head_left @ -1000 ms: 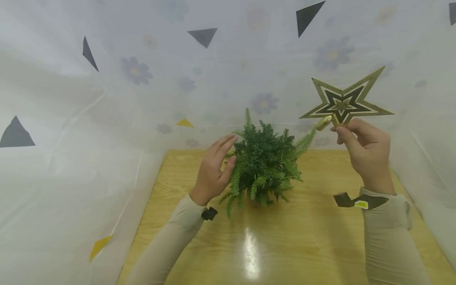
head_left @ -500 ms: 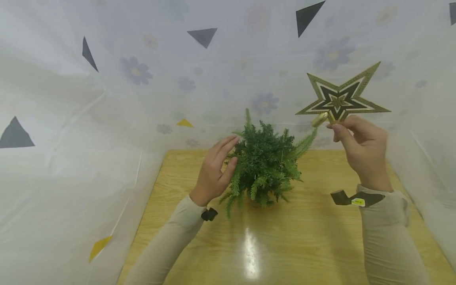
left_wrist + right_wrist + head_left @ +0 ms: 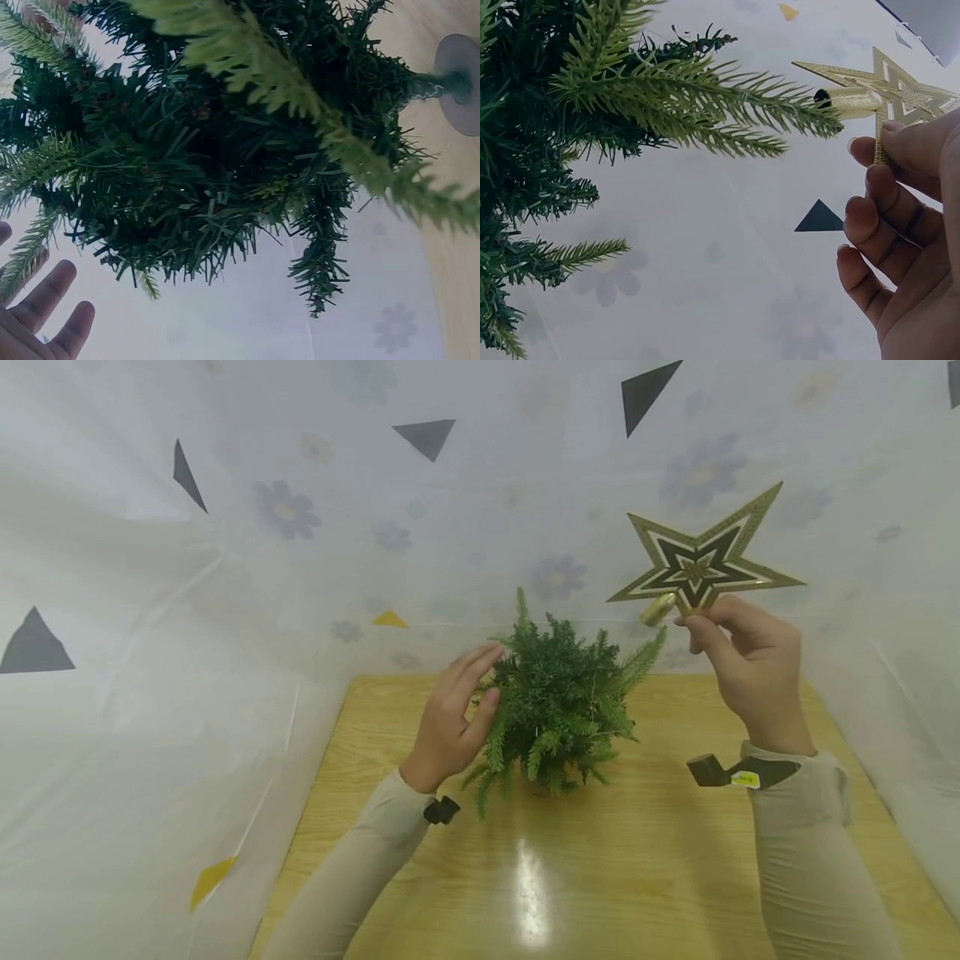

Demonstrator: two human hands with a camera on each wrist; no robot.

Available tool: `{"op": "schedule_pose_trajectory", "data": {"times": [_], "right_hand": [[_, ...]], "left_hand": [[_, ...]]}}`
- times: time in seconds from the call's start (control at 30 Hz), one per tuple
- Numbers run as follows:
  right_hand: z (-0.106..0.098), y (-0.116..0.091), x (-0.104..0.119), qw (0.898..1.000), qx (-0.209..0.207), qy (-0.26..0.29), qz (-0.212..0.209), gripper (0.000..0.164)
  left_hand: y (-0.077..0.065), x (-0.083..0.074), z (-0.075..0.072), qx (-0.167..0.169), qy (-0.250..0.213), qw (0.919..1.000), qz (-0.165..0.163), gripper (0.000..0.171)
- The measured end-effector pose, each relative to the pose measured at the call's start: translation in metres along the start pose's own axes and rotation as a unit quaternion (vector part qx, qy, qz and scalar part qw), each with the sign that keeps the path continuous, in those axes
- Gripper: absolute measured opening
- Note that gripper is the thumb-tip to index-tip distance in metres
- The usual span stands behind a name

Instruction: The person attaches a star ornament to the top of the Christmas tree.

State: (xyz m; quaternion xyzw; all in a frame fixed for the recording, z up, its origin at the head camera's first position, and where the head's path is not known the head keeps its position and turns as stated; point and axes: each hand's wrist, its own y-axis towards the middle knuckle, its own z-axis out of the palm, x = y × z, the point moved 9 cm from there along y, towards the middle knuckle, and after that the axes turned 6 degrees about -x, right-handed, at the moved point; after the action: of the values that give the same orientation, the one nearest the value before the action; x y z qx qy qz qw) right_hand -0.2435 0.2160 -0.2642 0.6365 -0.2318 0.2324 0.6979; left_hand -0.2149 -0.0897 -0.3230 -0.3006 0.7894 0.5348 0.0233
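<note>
A small artificial Christmas tree [image 3: 558, 693] with dark and light green branches stands upright on the table. My left hand [image 3: 453, 718] is at its left side, fingers extended and fingertips right at the upper branches. In the left wrist view the tree's round base [image 3: 459, 84] shows on the wood, and fingers [image 3: 56, 296] spread beside the foliage. Up and to the right of the tree, my right hand [image 3: 757, 668] pinches a gold star tree topper [image 3: 697, 568] by one point between thumb and fingers. The topper's hollow gold tube [image 3: 847, 101] has its opening facing the tree in the right wrist view.
The wooden table [image 3: 420, 893] lies beneath the tree. White flower-printed sheeting [image 3: 480, 518] surrounds it at the back and sides, with dark and yellow triangles on it. Light green branch tips [image 3: 802, 116] reach out close to the topper.
My right hand has moved left with the star topper, rising slightly and coming nearer to the tree. The left hand and the tree have stayed nearly still.
</note>
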Motion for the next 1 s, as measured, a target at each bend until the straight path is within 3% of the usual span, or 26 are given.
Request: {"op": "schedule_pose_trajectory", "data": {"times": [0.37, 1.0], "right_hand": [[0.010, 0.003, 0.004, 0.999, 0.013, 0.030, -0.008, 0.016], [0.022, 0.005, 0.005, 1.000, 0.022, 0.010, -0.011, 0.015]], "left_hand": [[0.007, -0.004, 0.001, 0.005, 0.003, 1.0000, 0.007, 0.057], [0.023, -0.011, 0.000, 0.014, 0.019, 0.9994, 0.024, 0.054]]}}
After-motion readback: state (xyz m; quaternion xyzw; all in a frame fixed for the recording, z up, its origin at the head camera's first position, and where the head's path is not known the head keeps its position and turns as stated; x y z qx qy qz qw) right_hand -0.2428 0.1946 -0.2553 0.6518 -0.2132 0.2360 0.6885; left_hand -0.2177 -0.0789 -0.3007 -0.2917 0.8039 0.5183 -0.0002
